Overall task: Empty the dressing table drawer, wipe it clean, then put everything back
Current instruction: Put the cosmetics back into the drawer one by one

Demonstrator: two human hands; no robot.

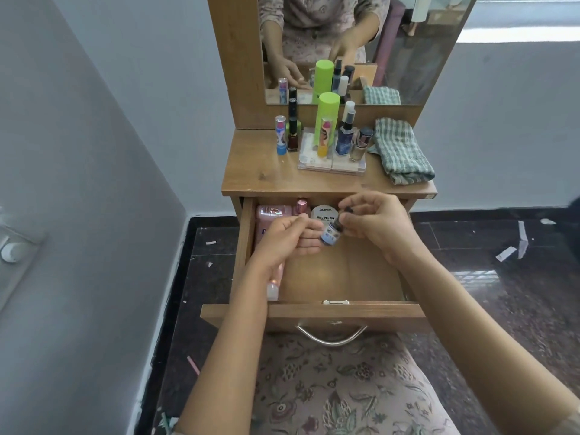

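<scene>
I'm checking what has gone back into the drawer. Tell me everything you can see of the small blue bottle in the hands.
The small blue bottle is tiny, with a blue printed label and a dark cap; its material is unclear. It is tilted, cap up and to the right, and held above the open drawer, just in front of a round white tub. The right hand pinches its cap end, and the left hand touches its base with straight fingertips.

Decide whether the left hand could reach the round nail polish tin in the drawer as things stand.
Probably yes. The tin lies in plain view in the open drawer, just beyond the left hand. Only the small bottle pinched by the right hand sits close beside it.
</scene>
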